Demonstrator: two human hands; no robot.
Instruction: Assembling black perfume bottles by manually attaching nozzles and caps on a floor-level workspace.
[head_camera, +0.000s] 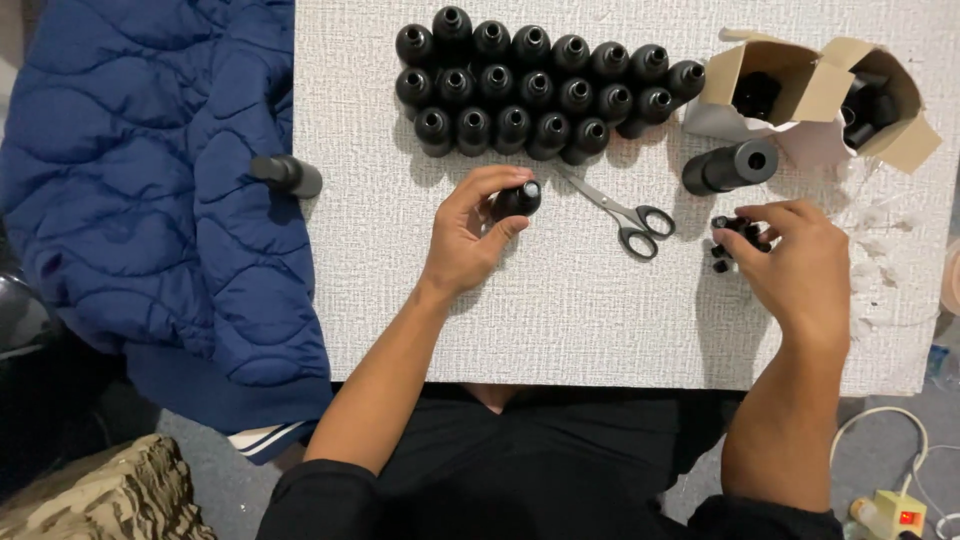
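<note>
A white textured table (600, 330) filled mid-frame. Rows of black bottles (540, 85) stood at upper centre. Left hand (470, 235) gripped one small black bottle (518, 198) at centre, likely light, rigid and smooth; best held around its body. Right hand (800, 265) pinched small black caps (728, 228) at right.

- Your left hand (468, 235) grips a small black bottle (518, 199), tilted, its open neck pointing right.
- Your right hand (800, 262) pinches small black caps (732, 236) on the white table.
</note>
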